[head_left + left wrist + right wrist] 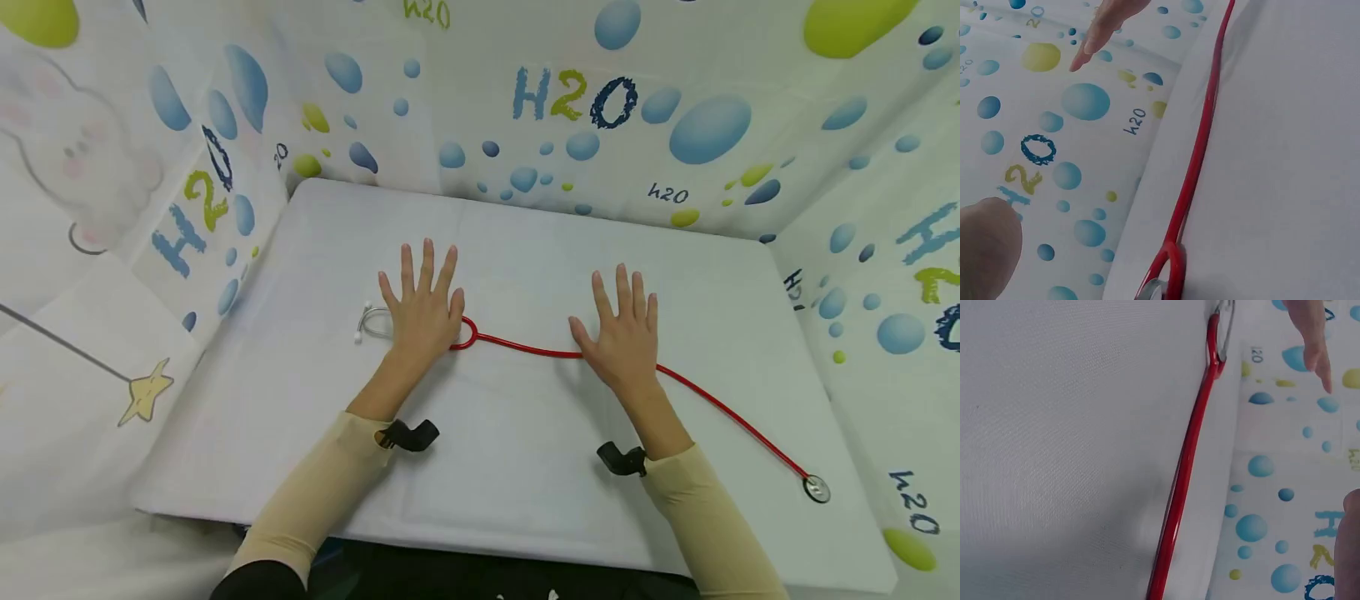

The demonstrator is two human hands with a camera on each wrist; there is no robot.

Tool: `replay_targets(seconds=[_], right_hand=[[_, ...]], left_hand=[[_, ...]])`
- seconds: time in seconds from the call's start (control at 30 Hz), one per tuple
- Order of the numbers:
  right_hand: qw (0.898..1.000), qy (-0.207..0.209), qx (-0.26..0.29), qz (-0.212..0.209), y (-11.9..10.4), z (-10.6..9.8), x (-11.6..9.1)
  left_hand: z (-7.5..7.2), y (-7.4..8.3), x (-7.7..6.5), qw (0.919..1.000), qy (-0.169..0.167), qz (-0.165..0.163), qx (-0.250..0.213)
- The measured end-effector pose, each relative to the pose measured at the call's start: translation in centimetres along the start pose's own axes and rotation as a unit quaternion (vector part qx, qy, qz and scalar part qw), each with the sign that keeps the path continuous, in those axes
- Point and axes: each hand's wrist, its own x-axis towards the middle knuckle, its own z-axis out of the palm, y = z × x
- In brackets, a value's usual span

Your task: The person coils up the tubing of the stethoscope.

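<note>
A red stethoscope (536, 350) lies stretched across the white table, its tube curving down to the round metal chest piece (817, 489) at the right. Its metal ear tubes (374, 321) point left. Over the fork of the tubing is my left hand (423, 321), fingers straight and spread, hiding part of the ear tubes. My right hand (624, 337) hovers above the middle of the tube, also with straight fingers, and covers a short stretch of it. Nothing is held in either hand. The left wrist view shows the red tube (1200, 144) running beside the thumb (988, 250).
The table (487, 467) has a white covering. Curtains (480, 108) printed with blue and green drops and "H2O" stand along the back and sides. A small black wrist camera (408, 435) sits at the left cuff, another camera (621, 458) at the right.
</note>
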Motion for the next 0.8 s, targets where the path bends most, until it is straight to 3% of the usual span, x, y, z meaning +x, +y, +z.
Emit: replay_targets(seconds=[0.1, 0.2, 0.27, 0.33, 0.43, 0.57, 0.67, 0.8], right_hand=[[0.999, 0.028, 0.028, -0.022, -0.1, 0.0, -0.1], [0.991, 0.102, 0.065, -0.054, 0.2, -0.8, 0.0], [0.984, 0.144, 0.08, -0.069, 0.8, -1.4, 0.1], [0.98, 0.161, 0.086, -0.073, 1.5, -1.8, 0.0], [0.984, 0.136, 0.086, -0.08, 2.7, -1.9, -0.6], [0.988, 0.063, 0.083, -0.113, 4.0, -0.6, -1.5], [0.988, 0.007, 0.078, -0.133, 4.6, 0.7, -2.1], [0.987, -0.039, 0.072, -0.14, 5.0, 1.9, -2.7]], left_hand=[[-1.6, -1.7, 0.2, 0.9973, 0.058, 0.046, -0.006], [-4.3, -3.8, 1.2, 0.9844, 0.132, 0.115, -0.021], [-5.8, -5.3, 1.8, 0.9771, 0.147, 0.15, -0.032], [-6.5, -6.6, 2.3, 0.9788, 0.114, 0.167, -0.032], [-6.0, -8.2, 2.1, 0.9837, 0.002, 0.179, 0.017], [-3.7, -9.8, 0.7, 0.9665, -0.142, 0.197, 0.084], [-2.4, -10.7, -0.4, 0.9593, -0.184, 0.198, 0.082], [-1.4, -11.7, -1.0, 0.9591, -0.193, 0.194, 0.071]])
